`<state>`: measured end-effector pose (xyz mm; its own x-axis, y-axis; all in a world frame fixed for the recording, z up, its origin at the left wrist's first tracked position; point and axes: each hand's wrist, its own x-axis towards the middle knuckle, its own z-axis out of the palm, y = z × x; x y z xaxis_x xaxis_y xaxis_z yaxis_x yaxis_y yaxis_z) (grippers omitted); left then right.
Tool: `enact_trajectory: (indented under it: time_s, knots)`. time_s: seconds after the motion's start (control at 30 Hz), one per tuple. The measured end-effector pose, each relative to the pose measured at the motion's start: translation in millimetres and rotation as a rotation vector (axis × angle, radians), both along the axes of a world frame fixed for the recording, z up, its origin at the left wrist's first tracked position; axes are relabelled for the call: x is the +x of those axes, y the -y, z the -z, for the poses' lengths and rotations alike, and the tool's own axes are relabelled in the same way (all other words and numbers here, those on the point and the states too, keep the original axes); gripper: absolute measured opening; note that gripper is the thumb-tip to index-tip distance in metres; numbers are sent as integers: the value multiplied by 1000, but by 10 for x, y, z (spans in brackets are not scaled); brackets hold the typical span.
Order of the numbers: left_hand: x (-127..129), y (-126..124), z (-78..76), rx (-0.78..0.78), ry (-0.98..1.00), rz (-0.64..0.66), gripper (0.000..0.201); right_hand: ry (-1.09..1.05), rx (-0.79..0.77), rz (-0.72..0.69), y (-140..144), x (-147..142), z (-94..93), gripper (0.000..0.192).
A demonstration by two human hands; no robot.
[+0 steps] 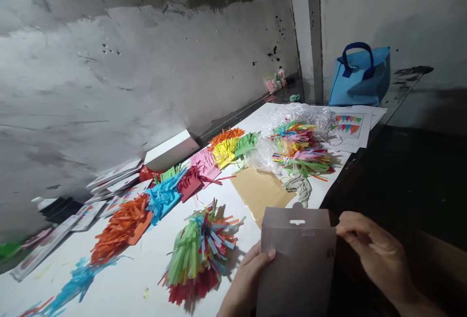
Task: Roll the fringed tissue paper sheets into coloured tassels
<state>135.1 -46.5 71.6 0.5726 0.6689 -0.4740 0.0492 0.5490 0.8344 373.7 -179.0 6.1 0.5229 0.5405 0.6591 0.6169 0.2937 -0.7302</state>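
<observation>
A grey cardboard box (297, 268) with a hang slot in its top panel is held up at the lower right, over the table's edge. My left hand (248, 280) grips the box's left side, its thumb on the front face. At the upper right corner of the box, my right hand (372, 249) is closed in a pinch at the edge; what lies between the fingertips is partly hidden. Left of the box, a bundle of multicoloured paper tassels (199, 254) lies on white paper. A brown envelope (260, 190) shows just behind the box.
Fringed coloured paper (164, 195) runs in a row along the left. More tassels (301, 149), clear plastic (262, 154) and a grey cloth (299, 186) lie farther back, beside a printed sheet (350, 130). A blue bag (361, 79) stands in the corner; a white box (171, 150) sits by the wall.
</observation>
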Motion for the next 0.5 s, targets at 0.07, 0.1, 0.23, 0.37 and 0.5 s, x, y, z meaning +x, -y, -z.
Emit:
enact_trajectory:
  time_s: [0.07,0.1,0.23,0.37,0.5]
  knots:
    - [-105,-49,-18,46,-17,-67,46,-14,-193,131,62,213,188,22]
    - [-156,-78,-22,57,-16,-85,46,16,-290,138,79,298,260,35]
    - [-233,-190,-8,121,-2,-16,50,37,-443,-48,125,232,259,65]
    - [-74,-184,-9,593,-69,-53,55,19,-383,-273,235,-269,-75,48]
    - [-29,73,-46,1094,-118,-346,80,128,-148,-57,197,-608,-327,27]
